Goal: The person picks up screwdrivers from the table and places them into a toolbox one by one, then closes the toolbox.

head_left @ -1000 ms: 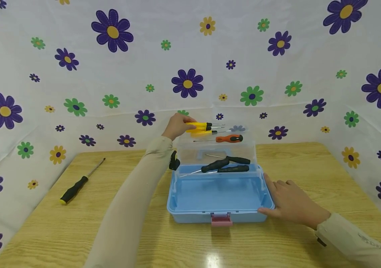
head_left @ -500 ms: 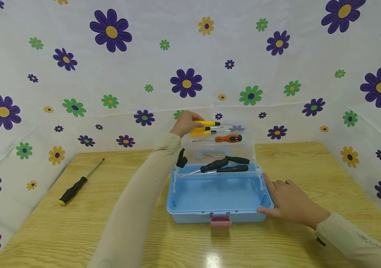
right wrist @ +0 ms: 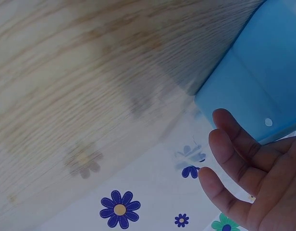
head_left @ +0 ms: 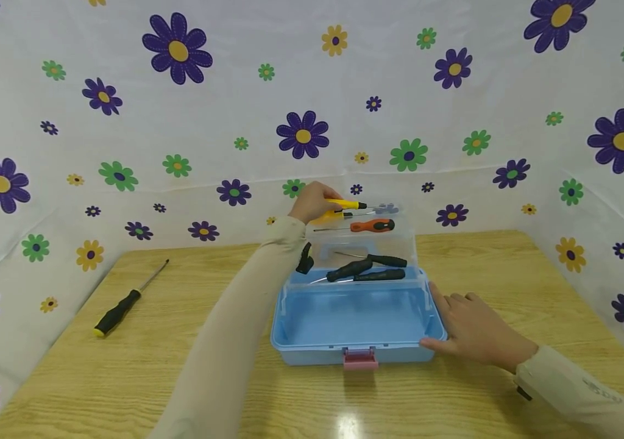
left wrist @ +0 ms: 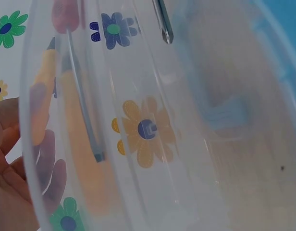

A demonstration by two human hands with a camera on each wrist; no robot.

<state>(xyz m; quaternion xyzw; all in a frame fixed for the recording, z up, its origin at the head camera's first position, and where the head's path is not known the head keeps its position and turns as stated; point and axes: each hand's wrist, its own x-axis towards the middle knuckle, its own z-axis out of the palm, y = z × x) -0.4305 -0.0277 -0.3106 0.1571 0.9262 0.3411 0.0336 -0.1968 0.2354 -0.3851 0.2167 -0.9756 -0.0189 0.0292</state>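
Observation:
My left hand (head_left: 314,201) pinches the yellow handle of a screwdriver (head_left: 347,203) over the top clear tray of a toolbox. Other yellow-handled screwdriver (head_left: 327,216) handles lie just below, partly hidden by that hand. In the left wrist view the left hand (left wrist: 13,178) and the held screwdriver (left wrist: 40,110) show blurred through clear plastic. The toolbox has a blue base (head_left: 356,350), its lid up. My right hand (head_left: 479,329) rests against the base's right front corner, thumb on the front rim and index finger along the side; the right wrist view shows its other fingers (right wrist: 234,159) loosely bent beside the box.
An orange-handled screwdriver (head_left: 372,226) lies on the tray below the yellow ones. Several black-handled screwdrivers (head_left: 380,276) lie lower in the clear tray. A black screwdriver with a yellow end (head_left: 117,313) lies on the table's left side. A pink latch (head_left: 360,360) hangs at the box's front.
My left hand has moved a little to the right with the yellow screwdriver, away from the other yellow handles. The right hand has stayed at the box's corner.

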